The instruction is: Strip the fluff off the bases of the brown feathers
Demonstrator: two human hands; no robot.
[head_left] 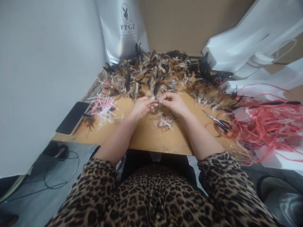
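Observation:
Both my hands meet over the middle of the tabletop, fingertips nearly touching. My left hand (145, 106) is closed in a pinch on a small bunch of brown and black feathers (155, 87), whose tips point away from me. My right hand (172, 102) also pinches, at the base of the same bunch; what exactly lies between its fingers is too small to make out. Behind them spreads a large heap of brown, tan and black feathers (163, 64). Just below my hands lies a little pile of pale and reddish scraps (165, 121).
On the left are a phone (73, 118) and cut white and pink strips (104, 108). Scissors (216, 121) lie at right, beside a tangle of red ribbon (267, 126). A silver bag (123, 31) stands behind the heap, and a white panel (49, 69) rises on the left.

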